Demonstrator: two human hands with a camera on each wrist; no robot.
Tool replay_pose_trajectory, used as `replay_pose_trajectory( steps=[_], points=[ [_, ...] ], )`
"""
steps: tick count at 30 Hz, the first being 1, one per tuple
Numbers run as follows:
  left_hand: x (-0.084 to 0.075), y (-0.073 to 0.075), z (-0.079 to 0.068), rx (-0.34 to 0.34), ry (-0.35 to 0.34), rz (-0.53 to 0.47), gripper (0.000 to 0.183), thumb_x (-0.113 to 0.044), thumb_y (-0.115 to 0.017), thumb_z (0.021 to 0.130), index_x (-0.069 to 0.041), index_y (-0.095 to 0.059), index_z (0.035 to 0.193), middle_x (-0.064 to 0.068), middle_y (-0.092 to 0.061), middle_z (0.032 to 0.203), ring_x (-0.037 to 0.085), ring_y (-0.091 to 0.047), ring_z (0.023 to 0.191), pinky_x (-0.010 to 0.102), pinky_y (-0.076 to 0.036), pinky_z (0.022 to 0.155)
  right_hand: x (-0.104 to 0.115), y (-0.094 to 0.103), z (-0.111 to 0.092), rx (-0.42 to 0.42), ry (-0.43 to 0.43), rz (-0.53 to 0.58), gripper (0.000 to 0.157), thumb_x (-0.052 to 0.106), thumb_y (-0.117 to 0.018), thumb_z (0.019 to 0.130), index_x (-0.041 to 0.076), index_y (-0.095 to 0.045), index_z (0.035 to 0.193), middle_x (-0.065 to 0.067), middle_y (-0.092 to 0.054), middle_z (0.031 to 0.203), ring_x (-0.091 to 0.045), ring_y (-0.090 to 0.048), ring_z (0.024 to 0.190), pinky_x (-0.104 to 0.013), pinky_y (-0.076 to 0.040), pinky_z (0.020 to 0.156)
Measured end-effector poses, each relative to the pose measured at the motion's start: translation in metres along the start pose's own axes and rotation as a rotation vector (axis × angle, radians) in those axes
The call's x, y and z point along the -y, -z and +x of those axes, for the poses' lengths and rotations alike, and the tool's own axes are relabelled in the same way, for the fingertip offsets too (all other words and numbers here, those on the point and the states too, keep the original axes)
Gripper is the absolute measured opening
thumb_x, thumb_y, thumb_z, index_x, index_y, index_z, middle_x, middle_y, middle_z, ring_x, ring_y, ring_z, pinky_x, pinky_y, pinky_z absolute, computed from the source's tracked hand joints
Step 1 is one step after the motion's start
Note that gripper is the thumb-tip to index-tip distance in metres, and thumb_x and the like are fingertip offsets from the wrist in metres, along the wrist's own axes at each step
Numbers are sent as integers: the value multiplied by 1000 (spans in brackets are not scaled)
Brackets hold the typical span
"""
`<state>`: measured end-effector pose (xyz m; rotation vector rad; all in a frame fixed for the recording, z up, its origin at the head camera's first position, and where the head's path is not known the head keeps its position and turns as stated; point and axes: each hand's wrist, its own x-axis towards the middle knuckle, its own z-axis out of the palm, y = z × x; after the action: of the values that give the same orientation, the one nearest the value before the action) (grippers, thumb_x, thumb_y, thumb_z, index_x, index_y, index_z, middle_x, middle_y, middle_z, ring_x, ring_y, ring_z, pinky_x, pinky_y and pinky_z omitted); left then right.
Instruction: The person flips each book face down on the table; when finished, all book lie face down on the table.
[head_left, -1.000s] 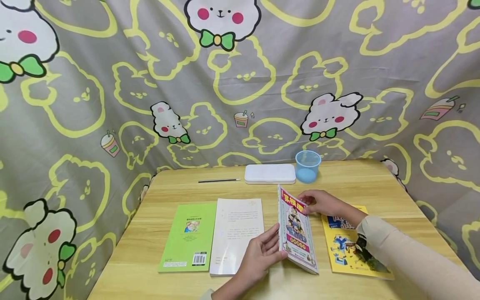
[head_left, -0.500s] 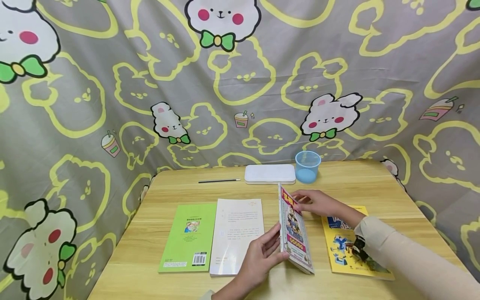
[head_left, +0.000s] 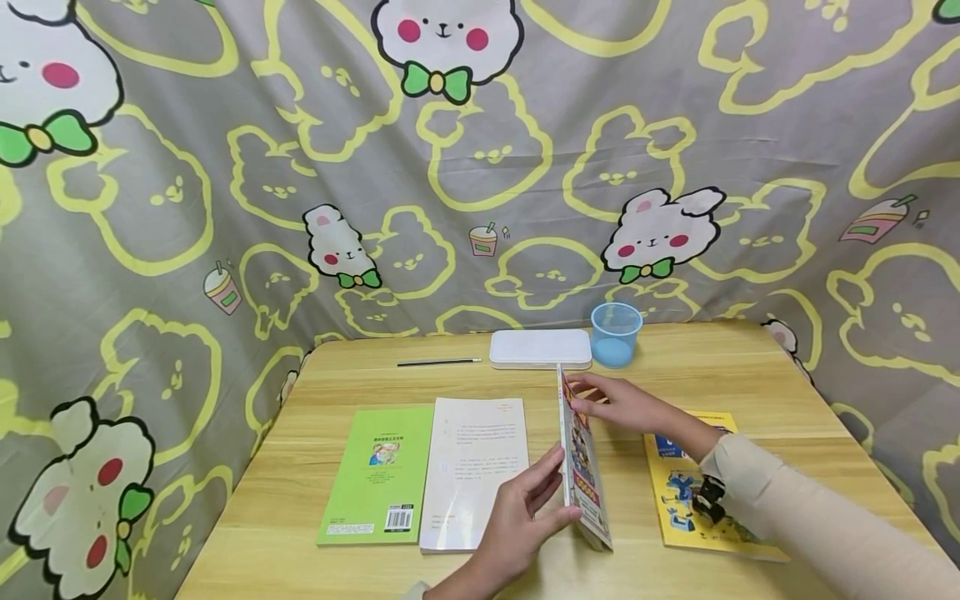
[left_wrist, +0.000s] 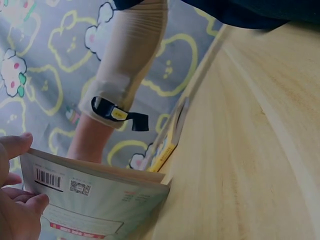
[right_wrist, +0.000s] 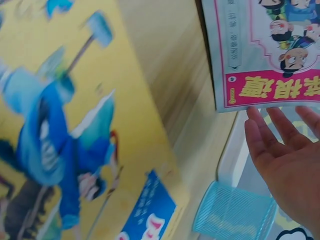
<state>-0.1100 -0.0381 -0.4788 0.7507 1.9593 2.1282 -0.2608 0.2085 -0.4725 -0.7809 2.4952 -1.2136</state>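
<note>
Between my hands a thin paperback book (head_left: 584, 475) stands nearly edge-on, its illustrated cover facing right. My left hand (head_left: 513, 517) pinches it low on the left edge; the left wrist view shows the pale back cover with a barcode (left_wrist: 48, 178). My right hand (head_left: 633, 410) holds the far top edge, its thumb by the cover; in the right wrist view the other fingertips meet the edge below the pink title band (right_wrist: 280, 89). Left of it lie a white book (head_left: 476, 467) and a green book (head_left: 378, 475), and on the right a yellow book (head_left: 686, 492).
At the back of the wooden table (head_left: 262, 517) stand a white case (head_left: 540, 346) and a blue see-through cup (head_left: 617, 333). A dark pencil (head_left: 438, 362) lies left of the case. Cartoon-print fabric (head_left: 480, 183) hangs behind the table.
The held book has turned from showing its front cover to nearly edge-on. My right hand has shifted left along its top edge. The left hand has hardly moved.
</note>
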Motion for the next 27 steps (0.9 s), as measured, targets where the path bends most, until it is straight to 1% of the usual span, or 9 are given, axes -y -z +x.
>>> replay_pose_trajectory(
  steps=[3,8,10,13,15,17,20,23,27],
  points=[
    [-2,0,0,0,-13,18,70,-3,-75,93,9,-40,152,18,-35,163,29,-36,149,32,-39,116,5,-1,2,-10,22,19,60,38,-53,108,13,-37,160,-23,-53,149,-45,-53,135,-61,-48,107],
    [-2,0,1,-4,-44,60,69,-2,-74,93,9,-40,152,18,-35,163,28,-36,149,33,-39,116,14,-2,5,-23,35,62,63,36,-52,109,15,-27,163,-25,-51,150,-45,-48,140,-61,-47,108],
    [-1,0,1,-4,-84,101,68,-2,-74,94,10,-41,151,20,-36,162,28,-38,148,34,-40,115,18,-2,6,-25,39,80,65,36,-53,109,17,-24,164,-26,-50,151,-46,-46,141,-61,-47,109],
    [-1,0,2,-12,-147,175,66,-3,-74,94,9,-43,151,23,-38,160,27,-41,146,36,-42,114,22,-4,8,-29,45,94,69,37,-56,107,20,-22,164,-27,-47,153,-47,-46,141,-61,-47,109],
    [-1,1,1,-18,-174,217,66,-5,-74,94,8,-44,151,23,-39,160,28,-42,146,38,-43,113,23,-5,9,-23,45,111,72,37,-59,106,22,-20,164,-28,-44,154,-48,-47,140,-61,-47,109],
    [-3,1,1,-25,-166,232,67,-7,-76,93,6,-45,151,21,-39,160,28,-41,146,38,-43,113,24,-6,10,-16,42,131,74,37,-61,105,24,-19,164,-29,-41,156,-50,-47,138,-60,-48,108],
    [-4,3,1,-26,-155,251,68,-9,-77,93,7,-45,151,19,-39,161,29,-40,146,37,-43,113,23,-8,11,3,41,193,78,35,-64,104,26,-17,165,-29,-36,159,-53,-44,140,-60,-48,108],
    [-5,4,1,-29,-171,302,67,-11,-77,93,8,-46,150,18,-41,160,31,-42,145,35,-45,111,22,-10,12,15,42,250,79,32,-64,103,27,-15,165,-29,-31,161,-53,-41,142,-60,-47,109],
    [-5,5,1,-38,-184,351,66,-12,-77,93,5,-48,150,18,-44,158,33,-44,143,36,-46,110,22,-12,12,25,35,331,79,31,-64,104,29,-15,165,-29,-27,162,-52,-39,144,-58,-48,109]
  ],
)
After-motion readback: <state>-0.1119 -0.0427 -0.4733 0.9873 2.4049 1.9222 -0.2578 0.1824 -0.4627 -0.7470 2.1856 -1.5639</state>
